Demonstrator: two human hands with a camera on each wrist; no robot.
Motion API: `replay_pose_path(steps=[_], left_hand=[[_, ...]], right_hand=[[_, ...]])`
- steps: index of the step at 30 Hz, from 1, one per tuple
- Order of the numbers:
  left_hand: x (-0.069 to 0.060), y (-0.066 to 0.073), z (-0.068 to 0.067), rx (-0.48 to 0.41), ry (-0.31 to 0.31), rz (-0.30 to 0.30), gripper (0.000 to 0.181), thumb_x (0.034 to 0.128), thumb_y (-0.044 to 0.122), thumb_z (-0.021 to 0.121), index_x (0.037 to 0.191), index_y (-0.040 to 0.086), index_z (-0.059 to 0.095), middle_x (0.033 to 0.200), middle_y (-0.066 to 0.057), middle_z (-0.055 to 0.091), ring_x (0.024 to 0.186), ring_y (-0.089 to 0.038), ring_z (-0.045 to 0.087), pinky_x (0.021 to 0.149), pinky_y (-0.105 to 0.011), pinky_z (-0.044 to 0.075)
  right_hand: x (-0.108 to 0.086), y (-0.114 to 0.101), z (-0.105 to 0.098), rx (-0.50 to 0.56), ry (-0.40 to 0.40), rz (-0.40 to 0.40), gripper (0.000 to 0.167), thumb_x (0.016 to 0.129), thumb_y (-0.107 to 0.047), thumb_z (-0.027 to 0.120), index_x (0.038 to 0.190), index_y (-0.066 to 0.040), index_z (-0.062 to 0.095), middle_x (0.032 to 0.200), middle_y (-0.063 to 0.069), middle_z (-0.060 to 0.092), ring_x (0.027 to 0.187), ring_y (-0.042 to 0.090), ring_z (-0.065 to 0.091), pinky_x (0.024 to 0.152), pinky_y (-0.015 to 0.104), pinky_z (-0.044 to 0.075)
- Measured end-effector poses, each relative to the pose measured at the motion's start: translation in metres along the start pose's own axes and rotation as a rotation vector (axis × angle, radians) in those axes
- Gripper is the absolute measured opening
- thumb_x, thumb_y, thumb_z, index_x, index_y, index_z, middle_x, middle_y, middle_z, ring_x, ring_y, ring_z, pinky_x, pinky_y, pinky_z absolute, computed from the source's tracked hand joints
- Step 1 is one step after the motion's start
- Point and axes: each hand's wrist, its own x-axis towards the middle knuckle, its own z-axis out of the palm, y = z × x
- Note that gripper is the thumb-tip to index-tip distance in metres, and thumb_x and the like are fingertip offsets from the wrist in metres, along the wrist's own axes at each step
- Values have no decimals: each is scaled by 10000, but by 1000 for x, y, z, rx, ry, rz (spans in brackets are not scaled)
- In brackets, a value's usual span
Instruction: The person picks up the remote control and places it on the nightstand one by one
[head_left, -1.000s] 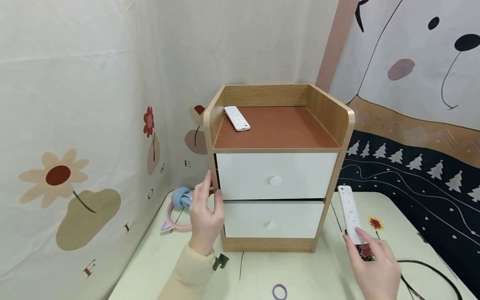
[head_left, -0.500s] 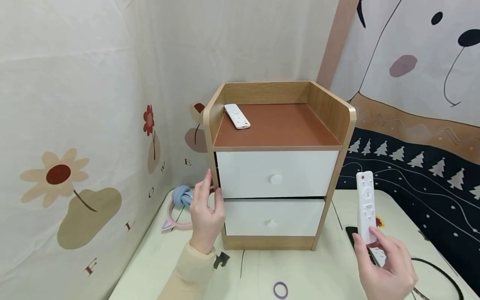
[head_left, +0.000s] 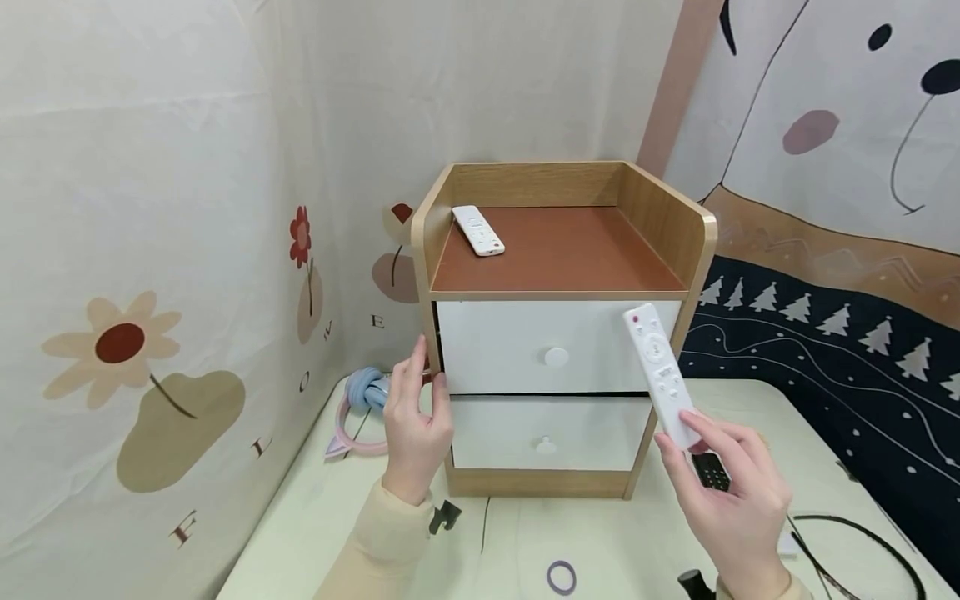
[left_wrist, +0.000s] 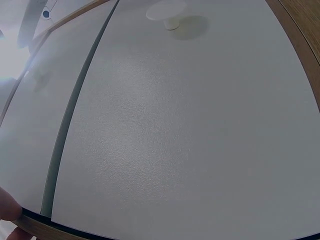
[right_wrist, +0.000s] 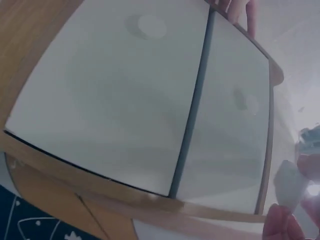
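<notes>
My right hand (head_left: 727, 483) pinches a white remote control (head_left: 660, 375) by its lower end, between thumb and fingers. Its button face is towards me, and it hangs in front of the small drawer cabinet's (head_left: 540, 485) right side. At the cabinet's left edge, my left hand (head_left: 417, 425) has its thumb on the front and its fingers along the outer side. In the left wrist view, the thumb (left_wrist: 7, 206) is at that wooden edge. The upper drawer (head_left: 495, 346) and lower drawer (head_left: 495, 433) both sit in the cabinet. A second white remote (head_left: 478, 231) lies on its top shelf.
Behind my right hand lies a black keypad device (head_left: 711, 472), partly hidden. A black cable (head_left: 862, 523) curves at the right. A purple ring (head_left: 561, 577) and dark clip-like piece (head_left: 446, 517) lie in front. A pink headband (head_left: 360, 446) with a blue knotted piece sits left.
My right hand has raised the white remote from beside the cabinet, then carried it left in front of the cabinet's right side. My left hand stays at the cabinet's left edge.
</notes>
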Motion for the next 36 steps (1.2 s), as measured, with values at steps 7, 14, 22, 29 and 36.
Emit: replay_pose_path(steps=[7,14,22,29,36], left_hand=[[0,-1,0,-2,1,-2,659,999,-84,647,1633,31,508,1213,-217,670,1080,-314,659,954,-280,566],[-1,1,-2,-12,-25,-39,622,1037,-21,637,1640,29,496,1246,-229,668,1101,-335,663,969,-341,578],[1,4,-4,-1,-36,-57,622,1040,-13,635,1644,38,493,1253,-221,670,1104,-328,672,947,-399,598],[2,5,-3,-4,-40,-53,623,1044,-16,629,1648,37,487,1253,-223,667,1095,-327,670,968,-283,571],[1,5,-3,-8,-46,-66,616,1049,-8,626,1648,36,486,1262,-230,662,1109,-332,668,1014,-189,529]], right_hand=[[29,-9,11,-68,-106,-29,633,998,-586,759,1111,30,848,943,236,729,901,-71,579,704,-3,377],[65,-19,22,-83,-211,-33,598,1007,-608,732,1212,-58,849,1017,184,739,886,-21,560,752,22,384],[91,-25,45,-118,-296,-117,488,1000,-511,790,1199,-69,851,1032,170,753,834,221,571,706,104,377],[113,-25,61,-136,-302,-144,371,856,-191,929,1196,-64,849,996,204,760,969,389,596,843,385,411],[138,-33,75,-202,-384,-109,318,926,-269,889,1169,-67,855,937,194,742,934,398,605,777,459,439]])
